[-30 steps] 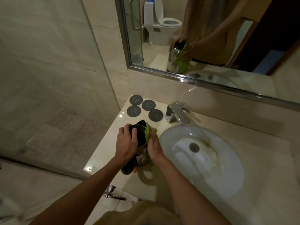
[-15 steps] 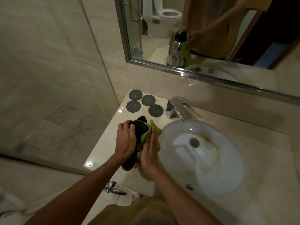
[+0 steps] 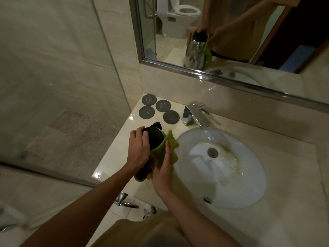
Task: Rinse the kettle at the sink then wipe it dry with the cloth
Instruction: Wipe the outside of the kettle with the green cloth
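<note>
A steel kettle (image 3: 154, 135) with a black lid and handle stands on the counter just left of the sink (image 3: 249, 191). My left hand (image 3: 138, 148) grips its black top from the left. My right hand (image 3: 164, 168) presses a green cloth (image 3: 168, 146) flat against the kettle's right side, fingers straight. The cloth covers most of that side, and the kettle's lower body is hidden behind my hands. The mirror shows the shiny steel body with the cloth draped down it.
Several dark round coasters (image 3: 162, 106) lie at the counter's back left. A chrome faucet (image 3: 195, 117) stands behind the white basin. A glass shower panel (image 3: 53, 86) borders the counter on the left. The mirror (image 3: 231, 32) runs along the back wall.
My right hand has slid the green cloth down and back along the kettle's right side. My left hand keeps its grip on the top. The kettle stays in place.
</note>
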The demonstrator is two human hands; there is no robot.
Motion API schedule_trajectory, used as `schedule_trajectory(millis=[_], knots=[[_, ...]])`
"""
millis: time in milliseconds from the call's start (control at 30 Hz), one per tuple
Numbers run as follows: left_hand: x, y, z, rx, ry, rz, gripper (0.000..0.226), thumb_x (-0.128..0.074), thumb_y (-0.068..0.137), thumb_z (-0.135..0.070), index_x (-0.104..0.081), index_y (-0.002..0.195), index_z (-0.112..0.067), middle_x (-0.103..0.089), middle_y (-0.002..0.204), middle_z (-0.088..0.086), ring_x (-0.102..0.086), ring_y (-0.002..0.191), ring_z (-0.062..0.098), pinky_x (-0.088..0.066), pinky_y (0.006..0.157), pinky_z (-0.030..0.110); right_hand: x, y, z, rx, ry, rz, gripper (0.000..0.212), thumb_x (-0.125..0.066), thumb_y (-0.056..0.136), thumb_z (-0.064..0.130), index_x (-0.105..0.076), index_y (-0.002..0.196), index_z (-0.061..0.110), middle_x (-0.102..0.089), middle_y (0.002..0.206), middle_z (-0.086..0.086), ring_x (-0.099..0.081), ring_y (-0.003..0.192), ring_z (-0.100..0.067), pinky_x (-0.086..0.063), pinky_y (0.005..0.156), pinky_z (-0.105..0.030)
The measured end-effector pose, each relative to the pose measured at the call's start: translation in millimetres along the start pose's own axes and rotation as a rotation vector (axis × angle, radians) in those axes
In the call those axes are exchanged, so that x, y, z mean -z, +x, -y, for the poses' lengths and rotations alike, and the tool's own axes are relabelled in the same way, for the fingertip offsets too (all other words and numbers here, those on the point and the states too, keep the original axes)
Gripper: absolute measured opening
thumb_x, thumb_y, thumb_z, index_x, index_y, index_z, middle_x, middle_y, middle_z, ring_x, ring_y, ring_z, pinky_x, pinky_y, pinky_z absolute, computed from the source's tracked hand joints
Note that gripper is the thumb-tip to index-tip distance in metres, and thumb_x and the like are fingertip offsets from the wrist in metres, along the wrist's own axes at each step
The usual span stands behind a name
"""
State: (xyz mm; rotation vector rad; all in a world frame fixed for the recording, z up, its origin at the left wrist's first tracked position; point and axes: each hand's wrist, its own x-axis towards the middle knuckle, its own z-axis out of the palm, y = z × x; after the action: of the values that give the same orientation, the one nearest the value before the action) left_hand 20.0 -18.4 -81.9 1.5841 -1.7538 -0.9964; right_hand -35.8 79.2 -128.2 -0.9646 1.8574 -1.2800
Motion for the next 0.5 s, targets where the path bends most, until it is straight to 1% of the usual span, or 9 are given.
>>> schedule_trajectory(millis=[100, 167, 200, 267, 333, 400, 433, 467, 500], knots=[[0, 0, 1, -0.001, 0.008, -0.003, 0.034, -0.029, 0.101, -0.037, -0.043, 0.129, -0.024, -0.043, 0.123, 0.003, -0.047, 0.111, 0.020, -0.043, 0.099, 0.038, 8, 2, -3, -0.055, 0.127, 0.006, 0.073, -0.062, 0.098, 0.026, -0.020, 0.154, 0.045, -0.018, 0.165, 0.004, -0.029, 0.147, -0.017, -0.043, 0.095, -0.009], [0, 1, 1, 0.000, 0.011, -0.004, 0.035, -0.029, 0.101, -0.037, -0.043, 0.130, -0.023, -0.043, 0.124, 0.004, -0.047, 0.112, 0.020, -0.043, 0.099, 0.039, 7, 1, -8, -0.053, 0.153, -0.005, 0.075, -0.064, 0.096, 0.022, -0.022, 0.155, 0.040, -0.020, 0.165, 0.004, -0.029, 0.146, -0.015, -0.040, 0.088, 0.000], [0, 0, 1, 0.000, 0.008, -0.005, 0.036, -0.029, 0.101, -0.038, -0.043, 0.130, -0.023, -0.043, 0.124, 0.004, -0.047, 0.112, 0.021, -0.043, 0.099, 0.039, 6, 0, -10, -0.041, 0.170, -0.014, 0.076, -0.065, 0.095, 0.020, -0.023, 0.155, 0.040, -0.021, 0.165, 0.003, -0.029, 0.146, -0.015, -0.040, 0.090, 0.001], [1, 0, 0, -0.004, 0.003, -0.005, 0.036, -0.029, 0.101, -0.038, -0.043, 0.130, -0.023, -0.042, 0.125, 0.004, -0.047, 0.113, 0.021, -0.043, 0.099, 0.039, 6, -4, -9, -0.015, 0.181, -0.028, 0.075, -0.068, 0.094, 0.023, -0.025, 0.152, 0.046, -0.023, 0.164, 0.003, -0.028, 0.147, -0.013, -0.041, 0.105, -0.009], [1, 0, -1, -0.006, 0.008, -0.006, 0.035, -0.029, 0.100, -0.038, -0.043, 0.130, -0.023, -0.042, 0.125, 0.004, -0.047, 0.113, 0.021, -0.043, 0.099, 0.038, 6, -9, 0, -0.063, 0.277, -0.052, 0.071, -0.068, 0.086, 0.057, -0.031, 0.146, 0.053, -0.027, 0.162, 0.000, -0.032, 0.146, -0.016, -0.045, 0.113, -0.038], [0, 0, 0, -0.002, 0.009, -0.005, 0.034, -0.029, 0.100, -0.039, -0.043, 0.128, -0.025, -0.042, 0.122, 0.001, -0.047, 0.112, 0.021, -0.044, 0.098, 0.039, 7, -11, 1, -0.169, 0.454, -0.066, 0.106, -0.063, 0.057, 0.092, -0.037, 0.145, 0.040, -0.034, 0.156, -0.006, -0.039, 0.141, -0.024, -0.048, 0.108, -0.051], [0, 0, -1, 0.000, 0.007, -0.005, 0.034, -0.029, 0.100, -0.039, -0.043, 0.128, -0.025, -0.041, 0.120, -0.001, -0.047, 0.111, 0.021, -0.044, 0.098, 0.040, 8, -10, -1, -0.202, 0.527, -0.071, 0.119, -0.064, 0.047, 0.095, -0.040, 0.145, 0.032, -0.037, 0.152, -0.009, -0.042, 0.138, -0.026, -0.049, 0.106, -0.053], [0, 0, -1, 0.002, 0.006, -0.003, 0.034, -0.029, 0.100, -0.039, -0.043, 0.127, -0.025, -0.041, 0.118, -0.002, -0.047, 0.110, 0.021, -0.045, 0.098, 0.041, 8, -10, -6, -0.229, 0.543, -0.079, 0.119, -0.068, 0.047, 0.092, -0.041, 0.144, 0.028, -0.039, 0.149, -0.011, -0.045, 0.136, -0.027, -0.050, 0.105, -0.054], [0, -1, -1, 0.003, 0.007, -0.001, 0.034, -0.029, 0.100, -0.038, -0.043, 0.127, -0.025, -0.040, 0.117, -0.002, -0.047, 0.110, 0.021, -0.045, 0.098, 0.041, 7, -10, -8, -0.252, 0.511, -0.081, 0.104, -0.072, 0.055, 0.082, -0.043, 0.141, 0.031, -0.041, 0.147, -0.012, -0.047, 0.134, -0.028, -0.050, 0.104, -0.054]])
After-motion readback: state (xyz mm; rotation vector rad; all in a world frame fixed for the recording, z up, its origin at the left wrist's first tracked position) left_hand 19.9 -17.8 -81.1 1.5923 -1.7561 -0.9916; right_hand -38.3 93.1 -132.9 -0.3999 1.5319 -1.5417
